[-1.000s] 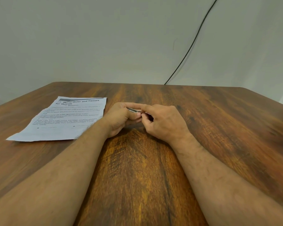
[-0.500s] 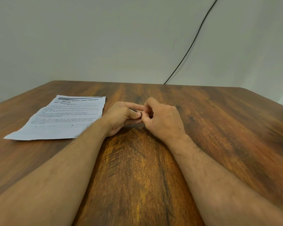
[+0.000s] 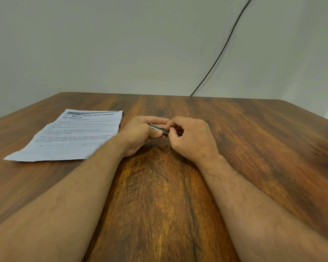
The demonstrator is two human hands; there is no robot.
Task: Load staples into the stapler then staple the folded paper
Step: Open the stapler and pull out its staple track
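Note:
A small metal stapler [image 3: 159, 129] is held just above the middle of the wooden table [image 3: 159, 195]; only its silver top strip and a dark red part show between the fingers. My left hand [image 3: 140, 135] is shut around its left end, thumb on top. My right hand [image 3: 192, 138] pinches its right end with thumb and forefinger. Whether loose staples are in the fingers cannot be told. A printed sheet of paper [image 3: 74, 135], headed "Warm Water and Tissues for Guests", lies flat to the left of my left hand.
A black cable [image 3: 222, 52] runs down the pale wall behind the table's far edge. Both my forearms rest across the near half of the table.
My right fingers have shifted along the stapler's right end, curling at half a second ago and pinching again now. More of the silver strip shows. The paper has not moved.

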